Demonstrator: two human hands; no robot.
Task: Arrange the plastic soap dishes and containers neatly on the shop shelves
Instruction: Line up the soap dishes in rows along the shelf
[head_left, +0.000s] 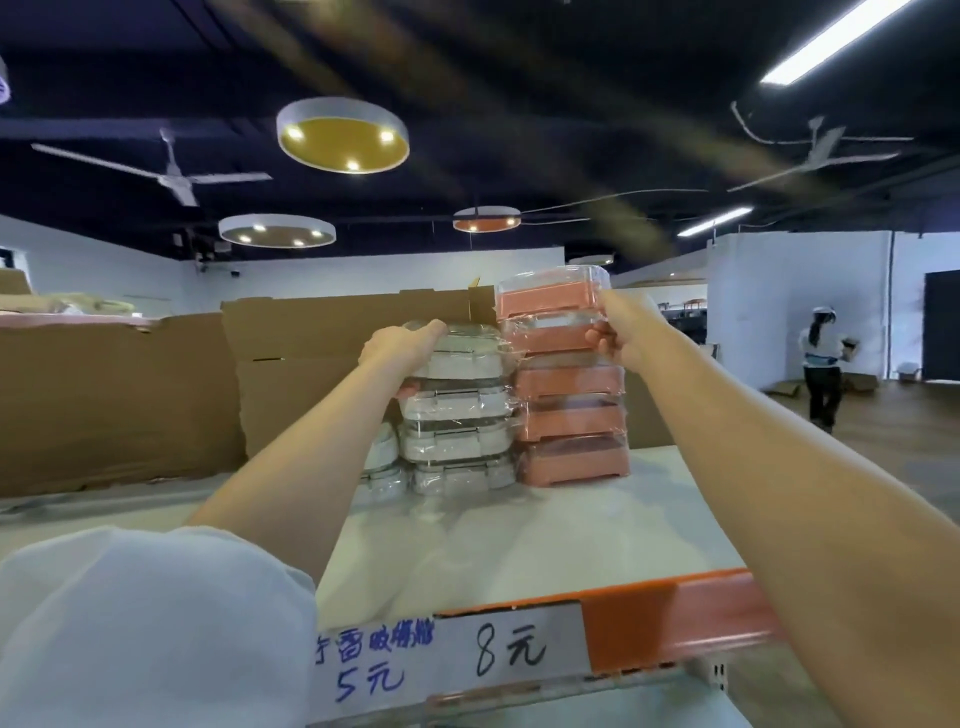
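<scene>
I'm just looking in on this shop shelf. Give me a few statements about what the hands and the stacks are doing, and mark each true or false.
1. The right hand grips the pink stack near its top. True.
2. The left hand holds a cardboard box. False: it grips the top of the white stack.
3. The white stack is taller than the pink one. False: the pink stack rises higher.
4. The two stacks stand side by side on the shelf, white on the left. True.
5. The handwritten price tag on the shelf edge reads 8. True.
</scene>
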